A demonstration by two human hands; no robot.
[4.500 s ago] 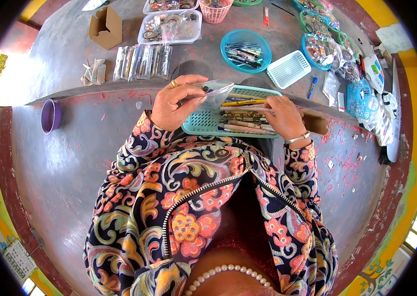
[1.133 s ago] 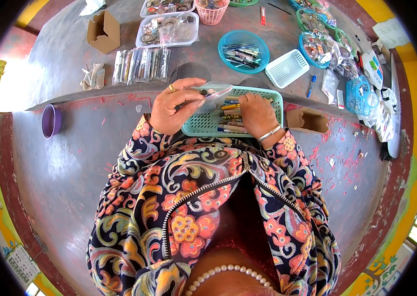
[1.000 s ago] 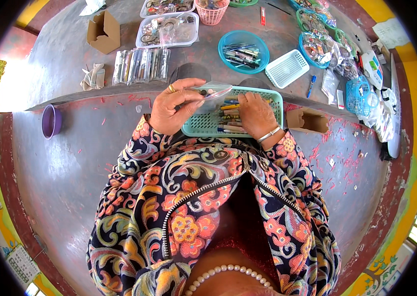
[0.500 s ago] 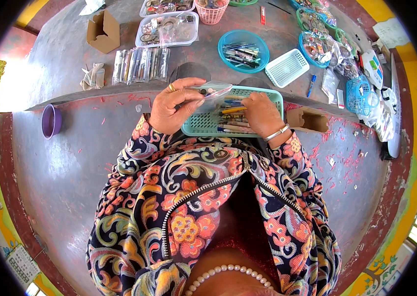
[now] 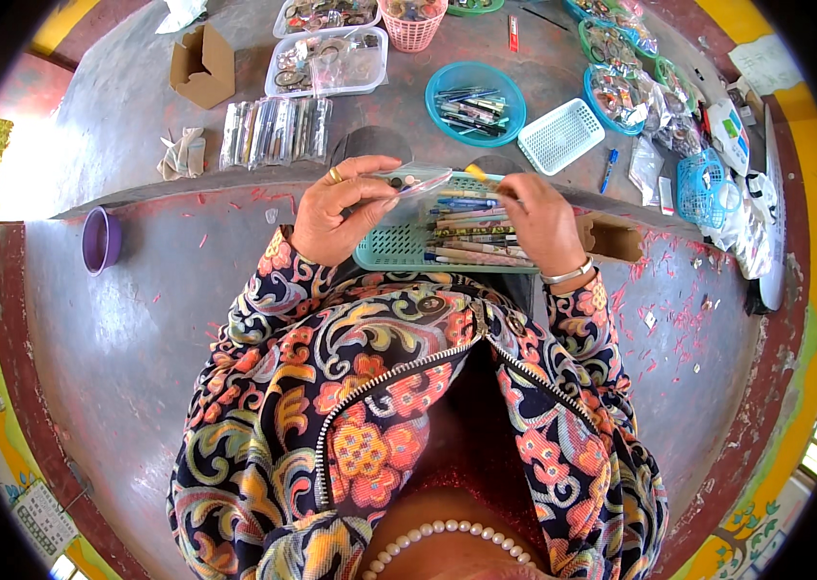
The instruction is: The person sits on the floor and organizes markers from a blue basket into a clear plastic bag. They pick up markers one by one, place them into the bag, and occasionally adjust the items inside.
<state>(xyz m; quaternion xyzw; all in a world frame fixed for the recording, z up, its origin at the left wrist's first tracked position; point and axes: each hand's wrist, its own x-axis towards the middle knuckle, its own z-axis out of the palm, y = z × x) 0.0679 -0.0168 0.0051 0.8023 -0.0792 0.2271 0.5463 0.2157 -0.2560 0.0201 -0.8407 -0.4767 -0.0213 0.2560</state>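
Note:
My left hand (image 5: 339,211) pinches a clear plastic bag (image 5: 430,182) between thumb and fingers, above the left part of a pale green basket (image 5: 391,249). Small dark and pale ends of things show inside the bag. Over the basket's right side, my right hand (image 5: 545,224) grips a yellow pen (image 5: 477,173), its yellow end pointing up and left near the bag. Several pens (image 5: 474,232) in blue, pink, white and patterned colours lie crosswise in the basket, partly under my right hand.
On the ledge ahead are filled clear pen bags (image 5: 276,131), a blue bowl of pens (image 5: 439,81), an unfilled pale basket (image 5: 561,137) and a cardboard box (image 5: 202,68). Another box (image 5: 613,238) stands right of my basket. A purple bucket (image 5: 101,239) stands left.
My right hand has lifted the yellow pen out of the basket and moved slightly right, with the pen's end now up near the bag. My left hand has hardly moved.

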